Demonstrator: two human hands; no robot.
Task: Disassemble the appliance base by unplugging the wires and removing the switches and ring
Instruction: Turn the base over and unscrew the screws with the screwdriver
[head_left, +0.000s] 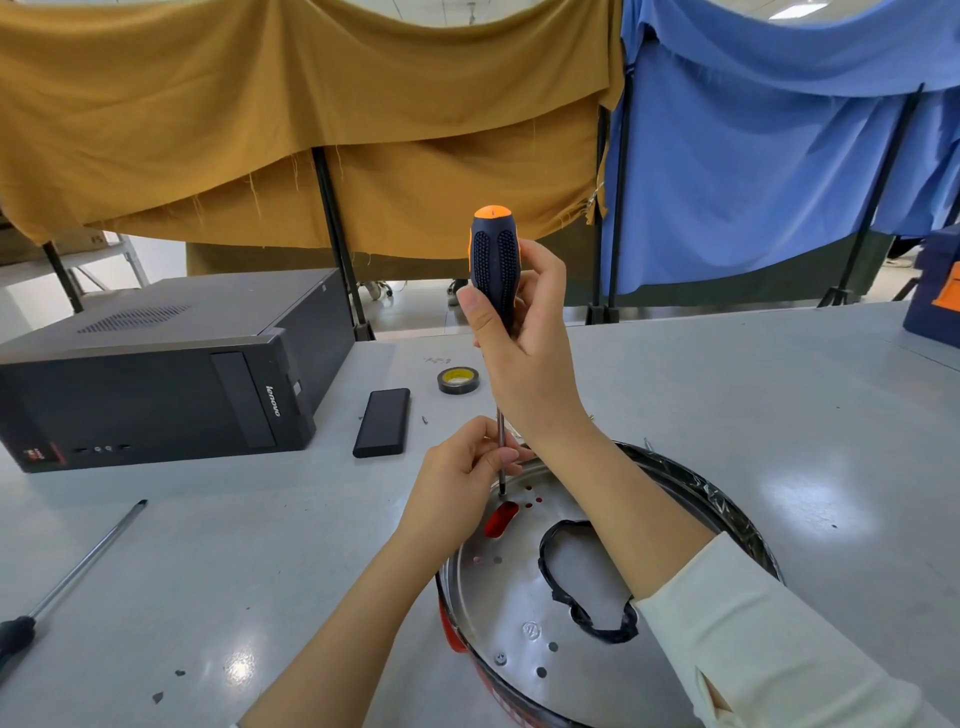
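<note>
Spare screwdriver (78, 566): lies at the desk's left edge, unused.
Left hand (460, 480): pinches the shaft low down, likely to steady the tip.
Right hand (524, 338): wraps the screwdriver (494, 260) handle, holding it upright to turn.
Appliance base (519, 597): upside down, near desk edge.
Desk (779, 415): grey, glossy; a computer (156, 374) at the left, curtains behind.
</note>
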